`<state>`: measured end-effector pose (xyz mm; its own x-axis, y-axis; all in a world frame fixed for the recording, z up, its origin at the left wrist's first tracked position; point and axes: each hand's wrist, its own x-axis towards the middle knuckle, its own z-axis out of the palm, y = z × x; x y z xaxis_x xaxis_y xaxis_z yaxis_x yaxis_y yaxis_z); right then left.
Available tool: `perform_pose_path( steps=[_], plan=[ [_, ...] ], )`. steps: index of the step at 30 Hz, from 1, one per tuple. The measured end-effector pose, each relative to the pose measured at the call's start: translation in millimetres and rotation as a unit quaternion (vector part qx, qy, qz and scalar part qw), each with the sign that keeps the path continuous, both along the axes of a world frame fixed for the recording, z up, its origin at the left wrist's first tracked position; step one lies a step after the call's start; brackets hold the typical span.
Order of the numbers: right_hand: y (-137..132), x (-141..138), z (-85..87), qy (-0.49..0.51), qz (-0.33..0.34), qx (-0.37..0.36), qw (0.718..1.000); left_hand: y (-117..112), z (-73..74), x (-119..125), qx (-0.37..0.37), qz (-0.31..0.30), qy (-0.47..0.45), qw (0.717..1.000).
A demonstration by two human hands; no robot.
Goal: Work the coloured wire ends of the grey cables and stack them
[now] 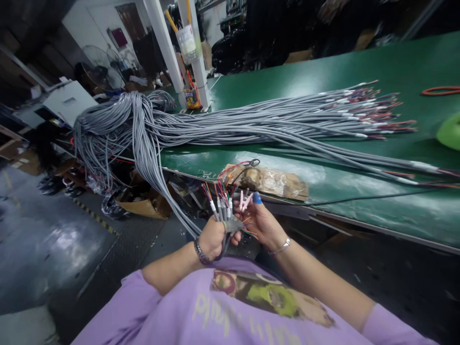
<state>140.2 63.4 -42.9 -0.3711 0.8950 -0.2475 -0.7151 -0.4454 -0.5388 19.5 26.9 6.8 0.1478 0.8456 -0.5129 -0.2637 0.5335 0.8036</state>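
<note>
Dim workshop all around, with a green bench (424, 62) running across it. Nearest, above the purple shirt (165, 311) and just short of the bench edge, the left hand (211, 238) is clenched around a bunch of grey cables (220, 211), coloured wire ends fanning upward. Beside it, the right hand (265, 224), a blue cover (257, 198) on its thumb, pinches a pink clip (245, 201); whether it also grips loose wires, I cannot tell. Beyond lies worn cardboard (287, 183), then a long cable sheaf (230, 127), bared ends rightward. Farther back stand white posts (199, 76)
</note>
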Motion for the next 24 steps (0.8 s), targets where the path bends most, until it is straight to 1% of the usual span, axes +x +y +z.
perform_pose_path(
  steps=[4, 7, 10, 14, 17, 20, 22, 24],
  plan=[
    [-2, 2, 4.4, -0.002, 0.006, 0.024, 1.000, -8, 2.8, -3, 0.021, -0.003, -0.001, 1.000],
    [-2, 4, 8.5, -0.001, 0.006, 0.018, 1.000, -15, 1.6, -6, 0.043, -0.005, 0.004, 0.999],
    [-2, 5, 11.0, -0.017, -0.008, 0.006, 1.000, -19, -0.8, -6, 0.054, 0.002, 0.012, 0.998],
    [-3, 4, 14.2, -0.026, -0.021, -0.005, 0.999, -19, -1.5, -2, 0.054, 0.035, 0.024, 0.998],
    [-2, 3, 15.9, -0.020, -0.026, -0.023, 0.999, -17, -0.8, 1, 0.055, 0.048, 0.025, 0.997],
    [0, 4, 15.1, -0.020, -0.009, -0.026, 0.999, -14, -0.8, 3, 0.061, 0.054, 0.024, 0.996],
    [1, 5, 13.9, -0.016, 0.011, -0.019, 1.000, -13, -1.5, 4, 0.065, 0.058, 0.023, 0.996],
    [2, 5, 12.9, -0.014, 0.015, -0.005, 1.000, -11, -2.7, 5, 0.070, 0.058, 0.022, 0.996]
  ],
)
